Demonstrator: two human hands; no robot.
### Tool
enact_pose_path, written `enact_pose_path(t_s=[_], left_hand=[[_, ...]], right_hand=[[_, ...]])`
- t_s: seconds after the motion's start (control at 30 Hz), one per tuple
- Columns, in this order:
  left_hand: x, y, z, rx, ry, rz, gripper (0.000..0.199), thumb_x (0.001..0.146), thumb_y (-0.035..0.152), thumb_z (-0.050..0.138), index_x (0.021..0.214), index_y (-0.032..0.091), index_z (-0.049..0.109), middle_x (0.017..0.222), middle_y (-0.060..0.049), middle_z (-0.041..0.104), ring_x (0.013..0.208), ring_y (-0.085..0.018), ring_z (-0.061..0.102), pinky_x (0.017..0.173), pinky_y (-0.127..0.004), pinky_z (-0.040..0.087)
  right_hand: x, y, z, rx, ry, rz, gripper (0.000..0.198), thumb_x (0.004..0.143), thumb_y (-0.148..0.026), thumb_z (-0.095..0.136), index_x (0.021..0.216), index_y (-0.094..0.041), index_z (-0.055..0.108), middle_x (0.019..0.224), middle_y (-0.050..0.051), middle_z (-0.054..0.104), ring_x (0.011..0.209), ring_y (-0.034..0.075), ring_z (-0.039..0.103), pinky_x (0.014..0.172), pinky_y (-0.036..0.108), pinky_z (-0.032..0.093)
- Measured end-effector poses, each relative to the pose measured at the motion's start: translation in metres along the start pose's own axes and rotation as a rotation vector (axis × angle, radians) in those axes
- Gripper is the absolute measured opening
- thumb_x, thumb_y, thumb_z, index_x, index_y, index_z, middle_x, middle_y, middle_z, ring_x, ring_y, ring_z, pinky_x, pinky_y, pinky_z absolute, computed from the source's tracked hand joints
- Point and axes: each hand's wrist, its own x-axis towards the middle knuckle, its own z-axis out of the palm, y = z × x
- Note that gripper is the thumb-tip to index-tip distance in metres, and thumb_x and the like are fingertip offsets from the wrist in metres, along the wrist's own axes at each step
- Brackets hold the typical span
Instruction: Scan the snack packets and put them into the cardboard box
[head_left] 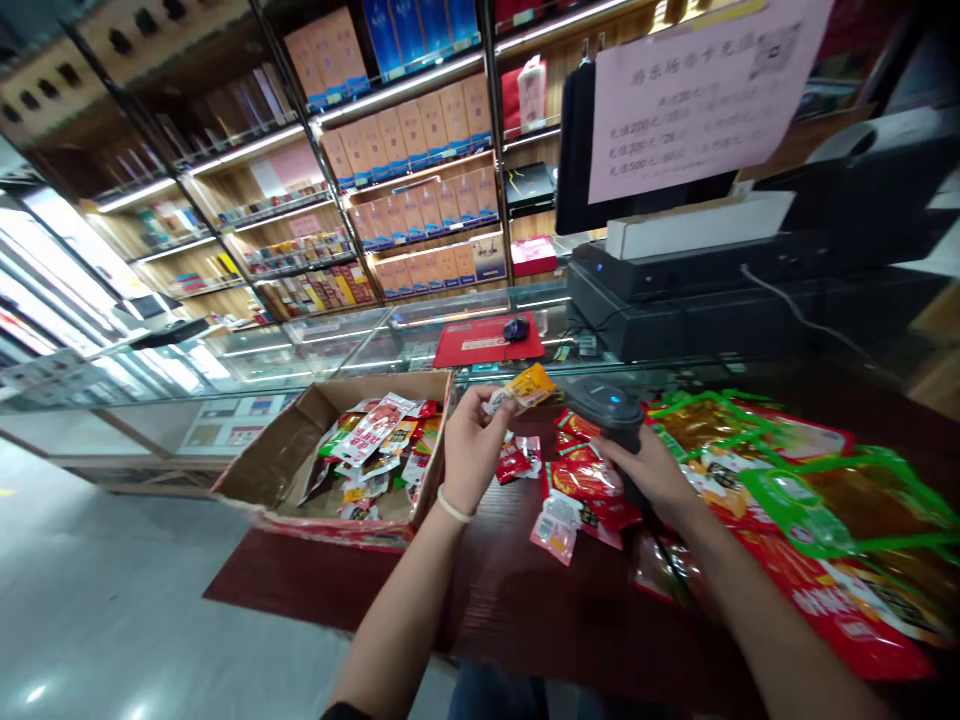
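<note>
Between the fingers of my left hand [474, 448] is a small yellow snack packet [531, 386], raised above the dark red counter [495, 600]. My right hand [651, 468] is wrapped round the handle of a black barcode scanner [604, 402], which has a blue light on top. The scanner's head is close to the packet. Below the two hands lie several small red and pink snack packets [559, 525]. A cardboard box [262, 475] stands left of my left hand, with a heap of mixed snack packets [379, 440] inside.
Larger red and green snack bags [847, 500] are piled on the right. Behind are a glass display counter [337, 350], a red mat [465, 342] with a mouse [516, 329], and a monitor [574, 150] bearing a paper sign [697, 100]. Stocked shelves [420, 180] line the wall.
</note>
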Motion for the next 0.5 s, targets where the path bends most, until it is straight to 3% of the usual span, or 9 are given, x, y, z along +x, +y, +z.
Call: enact_pose_path(t_s=[0.07, 0.13, 0.3, 0.4, 0.5], left_hand=[[0.004, 0.023, -0.030, 0.234, 0.022, 0.106, 0.017, 0.086, 0.037, 0.064, 0.091, 0.021, 0.064, 0.078, 0.000, 0.067, 0.067, -0.013, 0.060, 0.065, -0.022, 0.046], [0.012, 0.030, -0.064, 0.463, 0.093, 0.197, 0.014, 0.088, 0.035, 0.061, 0.092, 0.021, 0.065, 0.078, 0.000, 0.068, 0.067, -0.013, 0.061, 0.065, -0.022, 0.045], [0.037, -0.010, -0.147, 0.801, 0.286, 0.261, 0.019, 0.089, 0.029, 0.055, 0.103, 0.023, 0.067, 0.098, -0.006, 0.073, 0.094, -0.021, 0.068, 0.086, -0.030, 0.049], [0.043, -0.038, -0.170, 0.780, 0.215, 0.143, 0.032, 0.083, 0.023, 0.060, 0.114, 0.022, 0.065, 0.118, -0.009, 0.070, 0.111, -0.024, 0.065, 0.097, -0.037, 0.048], [0.042, -0.049, -0.170, 0.685, 0.201, 0.108, 0.032, 0.084, 0.021, 0.056, 0.115, 0.021, 0.065, 0.118, -0.008, 0.070, 0.109, -0.022, 0.066, 0.097, -0.037, 0.050]], right_hand=[[0.000, 0.002, 0.000, -0.006, -0.009, 0.022, 0.037, 0.073, -0.050, 0.076, 0.080, -0.023, 0.052, 0.044, -0.005, 0.051, 0.035, 0.013, 0.044, 0.037, 0.026, 0.034], [0.001, 0.004, 0.001, -0.008, -0.028, 0.039, 0.037, 0.074, -0.052, 0.075, 0.076, -0.023, 0.051, 0.044, -0.004, 0.052, 0.035, 0.013, 0.045, 0.036, 0.027, 0.034], [0.001, 0.009, 0.004, -0.018, -0.062, 0.037, 0.037, 0.075, -0.052, 0.074, 0.073, -0.024, 0.050, 0.043, -0.003, 0.052, 0.035, 0.015, 0.046, 0.036, 0.028, 0.036], [0.000, 0.008, 0.006, -0.016, -0.065, 0.063, 0.037, 0.075, -0.051, 0.074, 0.072, -0.024, 0.049, 0.044, -0.003, 0.052, 0.035, 0.014, 0.045, 0.036, 0.028, 0.035], [-0.001, 0.006, 0.007, 0.016, -0.056, 0.072, 0.038, 0.072, -0.049, 0.077, 0.072, -0.025, 0.048, 0.044, -0.004, 0.051, 0.035, 0.014, 0.044, 0.036, 0.028, 0.036]])
